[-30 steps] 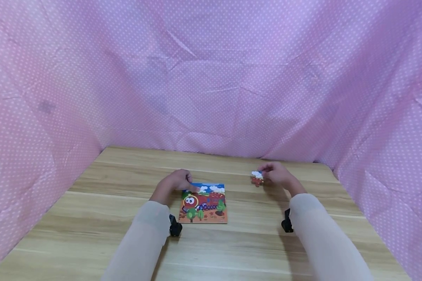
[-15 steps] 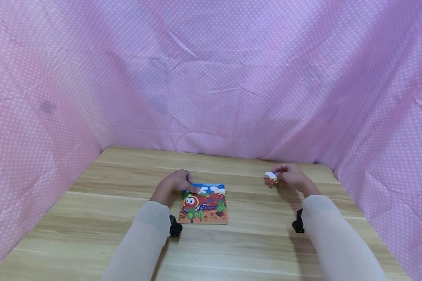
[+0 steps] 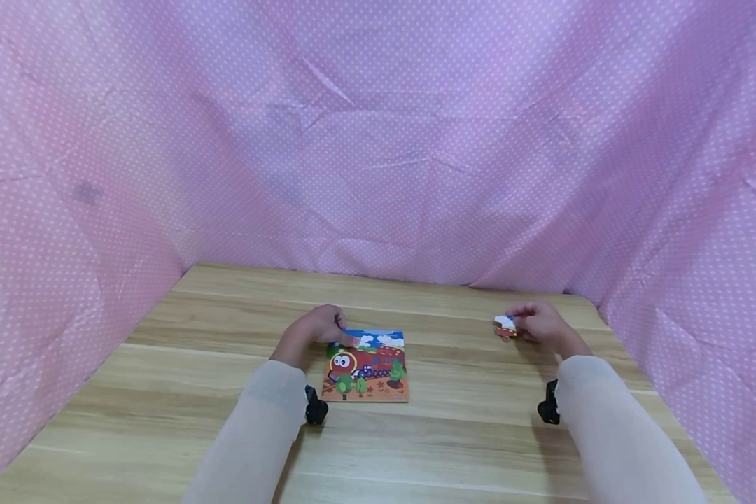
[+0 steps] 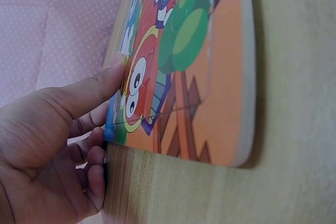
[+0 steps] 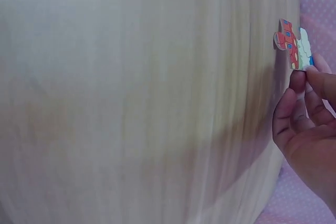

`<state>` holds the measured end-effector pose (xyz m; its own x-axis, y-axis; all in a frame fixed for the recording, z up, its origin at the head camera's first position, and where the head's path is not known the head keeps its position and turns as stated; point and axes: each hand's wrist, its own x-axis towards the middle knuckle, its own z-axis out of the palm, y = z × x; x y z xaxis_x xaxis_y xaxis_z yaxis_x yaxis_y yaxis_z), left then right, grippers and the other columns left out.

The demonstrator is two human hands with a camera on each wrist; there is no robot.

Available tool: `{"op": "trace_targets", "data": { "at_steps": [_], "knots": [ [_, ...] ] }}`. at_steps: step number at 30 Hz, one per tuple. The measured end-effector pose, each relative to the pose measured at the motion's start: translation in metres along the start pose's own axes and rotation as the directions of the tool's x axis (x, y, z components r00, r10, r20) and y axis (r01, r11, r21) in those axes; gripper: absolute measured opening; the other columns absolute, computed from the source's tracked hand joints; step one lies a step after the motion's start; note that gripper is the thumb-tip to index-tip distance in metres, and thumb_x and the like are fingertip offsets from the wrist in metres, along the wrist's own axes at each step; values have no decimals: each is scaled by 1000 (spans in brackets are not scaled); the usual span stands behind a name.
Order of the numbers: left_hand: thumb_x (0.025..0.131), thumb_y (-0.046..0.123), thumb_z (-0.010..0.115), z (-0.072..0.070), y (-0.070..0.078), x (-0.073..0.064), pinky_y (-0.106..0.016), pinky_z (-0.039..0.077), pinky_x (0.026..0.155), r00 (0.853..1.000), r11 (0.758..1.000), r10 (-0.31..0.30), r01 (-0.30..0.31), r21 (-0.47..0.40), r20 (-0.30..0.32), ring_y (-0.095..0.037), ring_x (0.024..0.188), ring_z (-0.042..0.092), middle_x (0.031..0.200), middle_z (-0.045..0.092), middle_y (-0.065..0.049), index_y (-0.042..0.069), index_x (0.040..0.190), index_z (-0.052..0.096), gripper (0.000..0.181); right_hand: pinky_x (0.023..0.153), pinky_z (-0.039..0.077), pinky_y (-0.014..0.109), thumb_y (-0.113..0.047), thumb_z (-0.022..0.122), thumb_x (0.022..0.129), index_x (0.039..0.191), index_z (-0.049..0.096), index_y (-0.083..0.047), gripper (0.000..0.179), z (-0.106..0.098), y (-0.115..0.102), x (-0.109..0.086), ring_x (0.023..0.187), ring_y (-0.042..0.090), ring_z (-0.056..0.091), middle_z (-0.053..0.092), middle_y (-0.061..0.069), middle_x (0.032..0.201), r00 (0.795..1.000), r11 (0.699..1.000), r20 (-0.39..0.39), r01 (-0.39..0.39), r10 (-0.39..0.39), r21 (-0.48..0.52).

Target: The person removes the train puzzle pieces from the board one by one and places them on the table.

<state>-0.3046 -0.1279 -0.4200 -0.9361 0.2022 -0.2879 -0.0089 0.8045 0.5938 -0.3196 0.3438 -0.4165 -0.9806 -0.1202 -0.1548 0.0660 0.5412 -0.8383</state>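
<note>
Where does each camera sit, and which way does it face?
Head: worn on the head, facing forward, down at the table; both sleeves, left hand and right hand show.
Left wrist: on that wrist, facing the picture board; left hand shows.
Right wrist: on that wrist, facing table and puzzle piece; right hand shows.
Shared: head and left wrist both show the picture board.

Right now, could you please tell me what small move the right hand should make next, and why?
Probably set the piece down on the table: the right hand pinches it by one end, well right of the puzzle, which the left hand holds.
</note>
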Motion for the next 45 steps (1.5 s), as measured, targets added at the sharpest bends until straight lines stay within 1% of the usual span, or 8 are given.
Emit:
{"op": "trace_targets", "data": {
  "at_steps": [3,7,13,26,35,40,42,45],
  "knots": [
    [88,39,82,0,0,1,-35,45,78,1000,1000,-1,1,15,0,-22,90,54,98,61,-6,9,100,61,39,60,47,24,3,54,100,127,57,15,30,-1,5,0,71,9,54,66,4,95,1000,1000,-19,-8,8,-21],
    [88,38,82,-1,2,2,-36,45,79,1000,1000,-1,1,22,-2,-22,90,54,97,61,-6,9,100,61,37,57,45,23,7,53,98,123,58,16,27,0,6,-2,68,11,52,65,7,93,999,999,-33,6,-8,-54],
    [88,37,82,-2,4,2,-35,44,77,1000,1000,4,-4,19,3,-23,89,53,96,60,-7,8,100,61,37,57,44,24,7,53,98,121,60,16,26,1,5,-8,67,12,51,66,12,95,999,994,-48,-3,-3,-110],
    [88,37,82,-1,2,2,-34,45,77,1000,1000,7,-7,19,6,-22,89,54,95,60,-6,8,99,60,38,57,43,24,7,52,99,120,61,16,25,1,7,-6,66,13,50,68,14,97,999,990,-35,6,-11,-138],
    [88,36,83,0,1,3,-34,44,77,1000,1000,14,-14,17,3,-22,88,53,96,60,-6,8,100,60,38,59,43,24,7,52,99,121,58,17,25,1,1,-6,72,15,51,64,22,104,999,990,-16,45,-48,-136],
    [88,36,83,0,0,3,-34,45,76,1000,1000,20,-20,19,-1,-22,88,53,95,60,-6,8,99,60,38,70,47,24,2,53,100,120,61,12,23,3,-6,-2,86,20,58,64,23,111,997,973,-14,67,-72,-221],
    [88,36,83,0,-1,3,-33,45,76,1000,1000,21,-21,19,-1,-21,87,53,95,60,-6,8,99,60,38,77,49,27,-1,54,101,119,63,10,23,5,-10,-1,95,24,60,64,24,114,996,958,-10,85,-91,-274],
    [88,36,83,1,-2,3,-33,44,76,1000,1000,25,-25,16,-1,-21,87,53,95,60,-6,8,99,60,38,83,49,35,-2,56,100,121,64,9,24,11,-19,0,102,30,61,64,25,117,994,948,-2,100,-106,-302]
  ]
}}
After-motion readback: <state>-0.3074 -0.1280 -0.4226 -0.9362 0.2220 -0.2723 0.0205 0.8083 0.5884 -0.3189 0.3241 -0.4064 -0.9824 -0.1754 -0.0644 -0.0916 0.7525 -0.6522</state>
